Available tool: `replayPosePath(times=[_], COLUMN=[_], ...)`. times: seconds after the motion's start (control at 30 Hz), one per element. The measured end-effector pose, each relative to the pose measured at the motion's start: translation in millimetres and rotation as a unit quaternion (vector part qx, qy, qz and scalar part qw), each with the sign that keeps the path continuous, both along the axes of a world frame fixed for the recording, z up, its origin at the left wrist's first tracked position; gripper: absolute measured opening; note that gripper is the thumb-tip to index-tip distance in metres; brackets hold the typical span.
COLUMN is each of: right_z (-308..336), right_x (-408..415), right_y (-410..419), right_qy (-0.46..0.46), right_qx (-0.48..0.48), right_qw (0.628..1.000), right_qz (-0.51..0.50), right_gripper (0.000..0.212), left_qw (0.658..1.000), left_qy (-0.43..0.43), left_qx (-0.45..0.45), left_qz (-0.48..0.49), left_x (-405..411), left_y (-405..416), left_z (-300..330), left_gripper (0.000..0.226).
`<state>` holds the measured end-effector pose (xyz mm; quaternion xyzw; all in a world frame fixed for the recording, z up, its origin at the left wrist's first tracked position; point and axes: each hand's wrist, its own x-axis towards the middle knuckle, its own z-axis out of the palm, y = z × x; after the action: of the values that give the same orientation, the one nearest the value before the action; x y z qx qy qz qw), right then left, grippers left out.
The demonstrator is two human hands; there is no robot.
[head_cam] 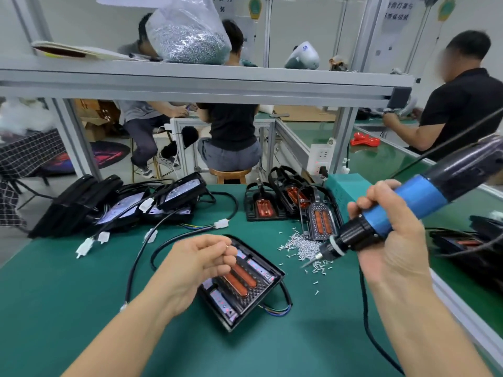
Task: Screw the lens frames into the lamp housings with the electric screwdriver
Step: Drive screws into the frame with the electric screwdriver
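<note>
Green matting covers the workbench where a lamp housing lies flat at centre, its long axis running from upper left to lower right. A lens frame with two orange reflector bars sits in it, the bars lying along that same diagonal. The left hand hovers over the housing's upper-left end, fingers curled toward the thumb; whether they pinch a screw is too small to make out. The right hand grips the blue barrel of the electric screwdriver, which slants from upper right down to lower left, its bit pointing at a loose pile of screws just right of the housing. The tool's rear end and its cable run out of view at the right edge. Black cable loops from the housing across the mat to white connectors. More housings are stacked at the far left of the bench, and further lens frames lean together behind the screws, partly hiding one another. On the shelf above, a clear bag of screws is cut off at the top. Seated workers beyond are partly hidden by the shelf.
</note>
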<state>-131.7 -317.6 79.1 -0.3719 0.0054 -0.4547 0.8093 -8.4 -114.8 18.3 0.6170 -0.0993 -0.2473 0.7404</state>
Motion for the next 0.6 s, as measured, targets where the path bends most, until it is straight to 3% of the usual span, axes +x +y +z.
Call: replayPosePath(times=[0.13, 0.3, 0.6], right_z=[4, 8, 2], right_x=[17, 29, 37], right_y=[21, 43, 54], right_qy=[-0.038, -0.065, -0.051], right_qx=[0.034, 0.061, 0.050], right_qw=[0.998, 0.993, 0.994], right_qz=[0.038, 0.074, 0.077], right_gripper=[0.021, 0.019, 0.018], left_qw=[0.993, 0.959, 0.940], left_qy=[0.096, 0.230, 0.273], left_qx=[-0.068, -0.160, -0.196], left_qz=[-0.025, -0.042, -0.061], left_x=[-14, -26, -28], left_y=[6, 0, -5], left_z=[-6, -10, -13], left_gripper=[0.009, 0.009, 0.021])
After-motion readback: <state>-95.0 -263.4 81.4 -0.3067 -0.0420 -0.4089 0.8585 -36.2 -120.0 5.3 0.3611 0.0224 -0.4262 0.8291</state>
